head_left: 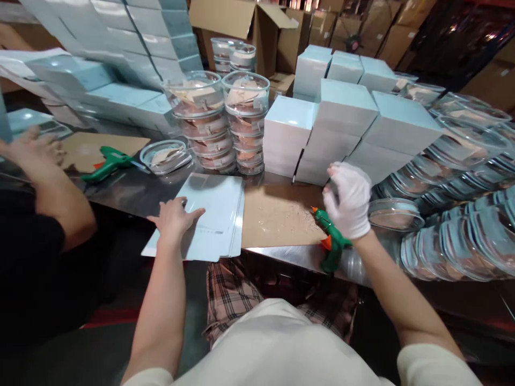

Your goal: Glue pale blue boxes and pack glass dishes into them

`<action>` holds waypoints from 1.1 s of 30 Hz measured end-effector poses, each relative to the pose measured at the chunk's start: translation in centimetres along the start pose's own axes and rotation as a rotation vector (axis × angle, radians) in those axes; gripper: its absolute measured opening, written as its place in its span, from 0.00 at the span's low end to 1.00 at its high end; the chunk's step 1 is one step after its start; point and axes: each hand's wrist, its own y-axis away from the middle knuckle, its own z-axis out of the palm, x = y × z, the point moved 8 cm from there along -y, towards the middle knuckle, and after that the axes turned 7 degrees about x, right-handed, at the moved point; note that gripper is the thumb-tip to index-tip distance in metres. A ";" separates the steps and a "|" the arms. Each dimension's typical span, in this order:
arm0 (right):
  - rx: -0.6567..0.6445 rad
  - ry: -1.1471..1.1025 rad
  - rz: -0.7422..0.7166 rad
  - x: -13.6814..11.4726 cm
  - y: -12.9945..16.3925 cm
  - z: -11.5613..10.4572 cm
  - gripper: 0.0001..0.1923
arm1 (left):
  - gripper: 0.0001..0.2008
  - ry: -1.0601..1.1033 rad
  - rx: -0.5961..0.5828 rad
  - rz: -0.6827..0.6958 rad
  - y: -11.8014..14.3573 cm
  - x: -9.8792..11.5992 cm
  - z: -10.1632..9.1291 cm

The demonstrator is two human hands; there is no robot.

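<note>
My bare left hand lies on a stack of flat pale-blue cartons at the table's front edge, its fingers and thumb spread. My right hand, in a white glove, hovers above a green glue gun with orange parts. Its fingers are loosely bent, with a gap to the thumb and nothing visible between them. The glue gun lies at the right edge of a brown cardboard sheet, which carries dried glue bits. Right of the glove are round clear containers.
Stacked pale-blue boxes stand behind the cardboard, beside columns of clear round containers. More containers crowd the right side. At left, a co-worker's hand is near a second green glue gun. An open carton stands behind.
</note>
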 end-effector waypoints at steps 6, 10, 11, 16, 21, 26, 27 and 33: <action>-0.126 -0.248 0.186 -5.5 12.1 1.4 0.21 | 0.51 -0.222 0.211 0.045 0.2 2.4 -2.7; -0.145 -0.257 0.243 -4.9 13.5 1.7 0.21 | 0.41 -0.263 0.028 -0.307 -1.6 -2.5 -1.6; -0.157 -0.261 0.241 -4.6 13.7 1.8 0.21 | 0.36 -0.265 0.016 -0.347 -1.8 -3.3 -1.5; -0.149 -0.284 0.281 -3.2 14.7 2.1 0.19 | 0.34 -0.299 0.118 -0.227 -0.2 -1.4 -1.8; -0.099 -0.375 0.265 -4.6 12.9 0.6 0.21 | 0.35 -0.250 0.254 -0.113 3.8 4.7 -4.4; 0.061 -0.376 0.251 -6.4 8.1 -3.3 0.21 | 0.30 -0.130 -0.035 0.406 12.0 12.3 -1.3; 0.077 -0.369 0.279 -6.3 7.6 -3.6 0.18 | 0.28 -0.084 -0.139 0.494 14.1 12.9 0.0; -0.336 -0.638 0.532 -4.5 11.9 -1.1 0.14 | 0.20 -0.095 -0.380 0.739 19.8 10.4 3.4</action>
